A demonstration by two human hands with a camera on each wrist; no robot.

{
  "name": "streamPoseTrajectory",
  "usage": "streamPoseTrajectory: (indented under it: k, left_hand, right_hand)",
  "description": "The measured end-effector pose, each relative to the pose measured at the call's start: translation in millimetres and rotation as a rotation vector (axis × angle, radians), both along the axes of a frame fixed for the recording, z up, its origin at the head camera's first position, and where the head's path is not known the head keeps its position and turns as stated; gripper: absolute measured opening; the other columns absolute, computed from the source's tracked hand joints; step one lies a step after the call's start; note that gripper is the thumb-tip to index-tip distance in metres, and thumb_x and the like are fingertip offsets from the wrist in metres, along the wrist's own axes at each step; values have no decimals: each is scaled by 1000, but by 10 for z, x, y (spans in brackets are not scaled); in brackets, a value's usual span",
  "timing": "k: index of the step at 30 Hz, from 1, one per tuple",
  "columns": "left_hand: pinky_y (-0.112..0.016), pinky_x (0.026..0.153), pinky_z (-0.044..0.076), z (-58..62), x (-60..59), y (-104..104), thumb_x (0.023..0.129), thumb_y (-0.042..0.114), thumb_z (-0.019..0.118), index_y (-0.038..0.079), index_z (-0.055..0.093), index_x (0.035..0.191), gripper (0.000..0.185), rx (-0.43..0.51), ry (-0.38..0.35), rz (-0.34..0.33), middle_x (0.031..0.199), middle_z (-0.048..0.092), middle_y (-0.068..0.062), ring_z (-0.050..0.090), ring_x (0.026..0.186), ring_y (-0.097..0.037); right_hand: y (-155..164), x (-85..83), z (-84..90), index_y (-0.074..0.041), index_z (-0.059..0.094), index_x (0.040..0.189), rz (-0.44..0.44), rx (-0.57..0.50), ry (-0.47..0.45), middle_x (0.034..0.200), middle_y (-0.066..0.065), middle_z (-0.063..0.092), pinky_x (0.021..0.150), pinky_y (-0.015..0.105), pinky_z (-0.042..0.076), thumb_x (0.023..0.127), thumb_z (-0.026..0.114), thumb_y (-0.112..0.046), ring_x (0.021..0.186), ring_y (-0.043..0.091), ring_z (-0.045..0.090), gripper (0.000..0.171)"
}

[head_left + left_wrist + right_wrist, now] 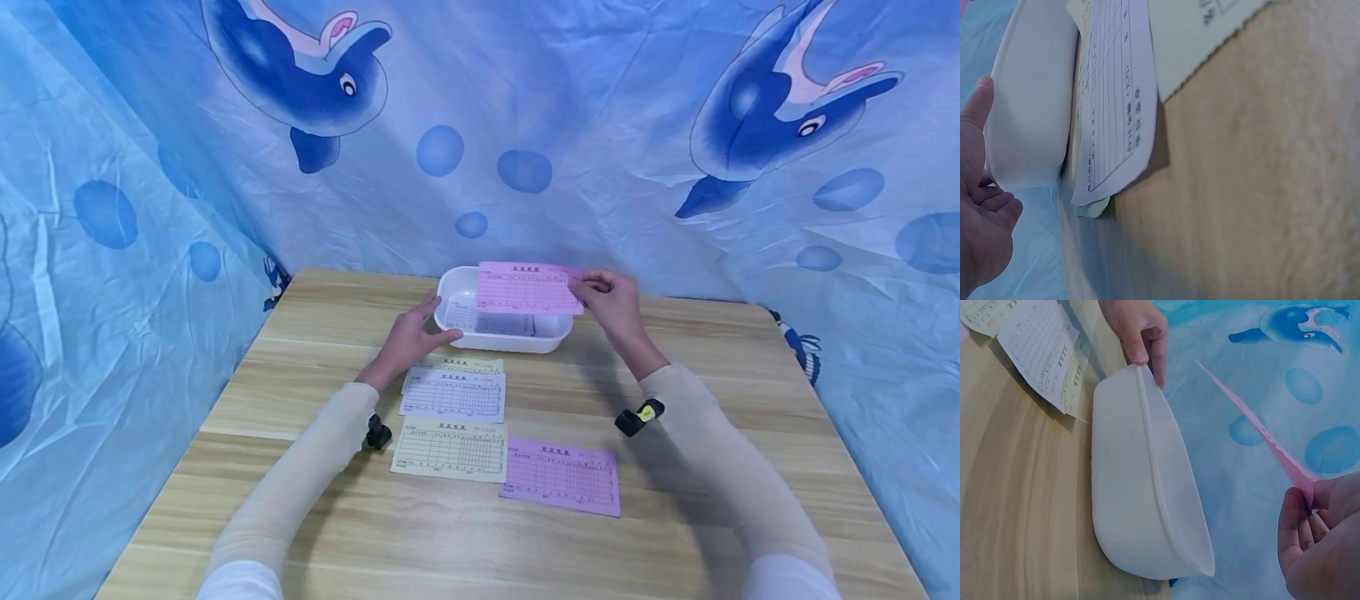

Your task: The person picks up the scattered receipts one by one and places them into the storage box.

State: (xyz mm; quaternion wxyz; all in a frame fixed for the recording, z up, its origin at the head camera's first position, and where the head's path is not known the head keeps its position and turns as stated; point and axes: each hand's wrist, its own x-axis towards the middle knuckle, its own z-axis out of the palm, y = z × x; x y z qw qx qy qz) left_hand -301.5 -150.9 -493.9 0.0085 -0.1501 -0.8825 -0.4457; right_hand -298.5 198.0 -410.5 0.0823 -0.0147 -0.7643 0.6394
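A white plastic tray (498, 340) stands at the far middle of the wooden table, with a printed slip (487, 321) lying inside it. My right hand (611, 300) pinches the right edge of a pink form slip (528, 287) and holds it level just above the tray. The right wrist view shows that pink slip (1254, 425) edge-on, pinched between the thumb and fingers of my right hand (1313, 537). My left hand (411, 337) holds the tray's left end, thumb on the rim and fingers along the front wall. The left wrist view has the tray (1029, 94) beside my left hand (982, 212).
Nearer to me lie a white slip (453, 394) over a yellow one (468, 364), another yellow slip (450, 450) and a purple slip (562, 477). A blue dolphin-print cloth (525, 125) hangs behind and beside the table (712, 375).
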Motion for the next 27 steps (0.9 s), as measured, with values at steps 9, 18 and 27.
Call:
streamPoseTrajectory:
  k: [9,18,27]
  left_hand:
    - [-48,125,26,-8,-11,15,84,52,80,0,34,157,101,-8,8,3,167,26,-18,24,154,-32]
    - [-48,125,24,-8,-6,18,84,51,81,-1,34,157,101,-5,5,5,167,26,-18,23,154,-32]
    - [-47,125,24,6,-16,6,85,49,81,0,34,157,99,-9,11,2,167,26,-18,24,154,-33]
  right_hand:
    - [-188,-202,-64,6,71,117,2,57,3,101,12,73,72,18,59,94,76,-13,80,4,67,30]
    - [-385,-363,-123,2,74,115,-29,114,-48,110,20,74,70,18,58,94,76,-14,82,9,68,27]
    - [-532,-509,-229,1,75,111,-25,157,-79,105,19,75,68,25,60,93,76,-13,78,12,67,23]
